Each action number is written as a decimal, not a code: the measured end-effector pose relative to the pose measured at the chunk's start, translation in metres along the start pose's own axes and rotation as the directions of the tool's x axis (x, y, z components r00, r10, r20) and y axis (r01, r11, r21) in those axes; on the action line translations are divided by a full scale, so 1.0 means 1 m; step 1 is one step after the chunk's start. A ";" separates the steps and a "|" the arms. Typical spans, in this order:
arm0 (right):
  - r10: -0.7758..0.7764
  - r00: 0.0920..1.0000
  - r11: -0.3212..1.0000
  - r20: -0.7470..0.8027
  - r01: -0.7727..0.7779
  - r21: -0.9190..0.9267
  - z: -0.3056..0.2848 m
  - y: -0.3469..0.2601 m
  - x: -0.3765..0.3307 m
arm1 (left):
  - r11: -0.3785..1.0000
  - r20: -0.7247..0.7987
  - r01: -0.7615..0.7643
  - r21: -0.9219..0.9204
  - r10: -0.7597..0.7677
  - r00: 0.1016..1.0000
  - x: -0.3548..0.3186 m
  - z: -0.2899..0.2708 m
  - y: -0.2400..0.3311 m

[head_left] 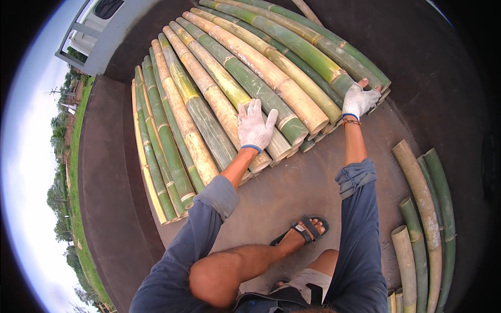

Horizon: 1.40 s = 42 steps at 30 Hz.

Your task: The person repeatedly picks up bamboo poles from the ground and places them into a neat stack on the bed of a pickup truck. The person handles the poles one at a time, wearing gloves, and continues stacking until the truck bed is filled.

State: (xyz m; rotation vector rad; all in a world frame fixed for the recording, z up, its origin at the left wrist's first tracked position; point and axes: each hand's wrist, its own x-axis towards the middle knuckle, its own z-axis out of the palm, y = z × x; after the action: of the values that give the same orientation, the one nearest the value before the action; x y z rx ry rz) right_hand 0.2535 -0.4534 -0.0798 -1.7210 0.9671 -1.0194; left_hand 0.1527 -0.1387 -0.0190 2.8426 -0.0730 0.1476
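A wide stack of cut bamboo poles, some green and some tan, lies side by side ahead of me, their near ends facing me. My left hand, in a white knit glove with a blue cuff, rests flat on top of the poles with its fingers spread. My right hand, gloved alike with some bare fingertips showing, is curled at the near end of a thick green bamboo pole on the stack's right side. Its palm side is hidden.
Dark metal walls enclose a brown truck-bed floor. More bamboo poles lie at the lower right. My sandalled foot stands on the floor near the stack. A white vehicle cab is at the upper left, with grass beyond the wall.
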 end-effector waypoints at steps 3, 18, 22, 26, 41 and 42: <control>-0.070 0.961 0.996 0.267 0.055 0.063 -0.040 0.011 0.009 | 0.999 0.001 0.012 -0.031 -0.012 1.000 -0.003 -0.004 0.000; 0.244 0.779 0.099 0.578 0.573 -0.813 -0.449 0.199 0.168 | 0.966 -0.180 -0.022 -0.257 -0.026 0.983 -0.020 -0.019 0.002; 0.299 0.678 0.009 0.672 0.702 -0.712 -0.446 0.217 0.171 | 0.895 -0.444 -0.304 -0.327 0.139 0.885 -0.096 -0.037 0.005; 0.295 0.556 0.146 0.777 0.777 -0.612 -0.460 0.255 0.166 | 0.844 -0.367 -0.483 -0.233 0.383 0.848 -0.237 -0.051 -0.034; 0.353 0.597 0.190 0.720 0.708 -0.680 -0.470 0.168 0.081 | 0.836 -0.028 0.468 -0.287 -0.495 0.868 -0.527 -0.193 -0.215; 0.280 0.602 0.189 0.748 0.729 -0.658 -0.475 0.162 0.072 | 0.825 -0.035 0.459 -0.330 -0.497 0.867 -0.520 -0.190 -0.219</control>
State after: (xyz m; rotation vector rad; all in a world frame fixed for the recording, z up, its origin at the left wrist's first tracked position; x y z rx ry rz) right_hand -0.1854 -0.7081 -0.0883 -3.1116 0.6606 0.5839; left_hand -0.3673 0.1445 0.0422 2.4351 0.5923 0.1780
